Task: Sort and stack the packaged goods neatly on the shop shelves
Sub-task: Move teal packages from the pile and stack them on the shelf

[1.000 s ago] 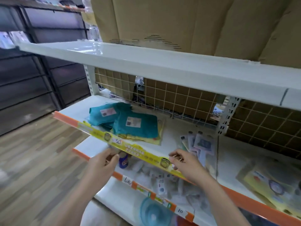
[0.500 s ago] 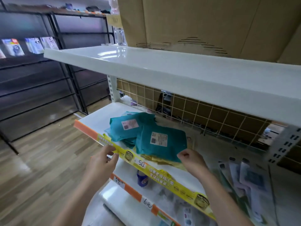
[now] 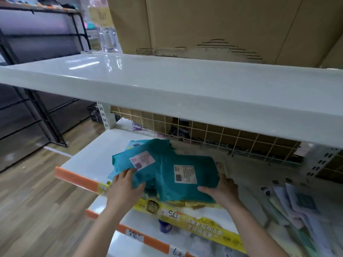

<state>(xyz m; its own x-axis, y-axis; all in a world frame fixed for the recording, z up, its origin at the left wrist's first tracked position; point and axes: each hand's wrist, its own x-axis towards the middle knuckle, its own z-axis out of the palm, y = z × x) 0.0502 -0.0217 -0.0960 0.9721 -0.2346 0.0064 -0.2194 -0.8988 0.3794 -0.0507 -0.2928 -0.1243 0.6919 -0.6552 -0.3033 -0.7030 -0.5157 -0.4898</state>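
Note:
Two teal packets with white labels lie on the white middle shelf [image 3: 89, 160]. My left hand [image 3: 126, 190] grips the front edge of the left teal packet [image 3: 126, 164]. The right teal packet [image 3: 185, 182] overlaps it, and my right hand [image 3: 220, 191] holds it at its front right corner, thumb on top. Yellow packets [image 3: 181, 203] peek out underneath the teal ones.
A white upper shelf [image 3: 167, 86] overhangs close above, with cardboard boxes [image 3: 213, 25] on it. Flat pastel packets [image 3: 297, 203] lie to the right. A yellow price strip [image 3: 194, 221] runs along the shelf front. A lower shelf [image 3: 126, 245] holds small goods, and a dark rack [image 3: 37, 71] stands on the left.
Both hands have moved from the shelf's front strip up onto the teal packets and taken hold of them. The view has moved closer and shifted left.

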